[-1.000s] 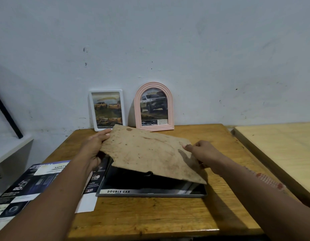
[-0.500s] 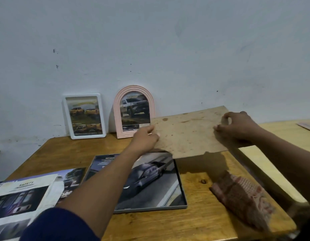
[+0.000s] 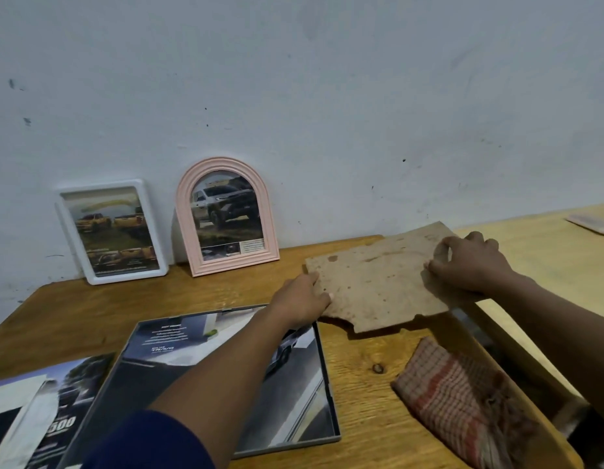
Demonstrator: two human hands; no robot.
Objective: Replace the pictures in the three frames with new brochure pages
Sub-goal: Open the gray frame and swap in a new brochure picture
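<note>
**Q:** quick q, how far along is the pic swap rn?

**A:** tbh approx 2 of 3 done, going by the layout. 2 frames stand against the wall, left of centre in the shot: white frame (image 3: 111,231) and pink arched frame (image 3: 226,216), each w/ a truck pic inside. Can't tell if those are old pics or new pages tho. The 3rd, the grey frame (image 3: 329,387), lies flat on the table (image 3: 158,309) at bottom centre, back off, w/ a dark car page (image 3: 165,367) sitting in it.

**Q:** and the hands?

**A:** both on the backing board (image 3: 378,286), centre right of the shot. Left hand (image 3: 300,299) grips its left edge, fingers curled onto the top, thumb hidden. Right hand (image 3: 469,265) pinches the right edge, fingers bent round it. Board is low over the table's far right corner, its right end reaching toward the 2nd table (image 3: 547,265). Can't tell if it's fully down or just above.

**Q:** so what's left?

**A:** imo: sort the page in the grey frame (new or old, idk), put the board back on, then stand it up w/ the other 2. Spare brochure pages (image 3: 57,411) are at lower left, just beside the grey frame. Checked cloth (image 3: 463,401) at lower right, untouched.
</note>
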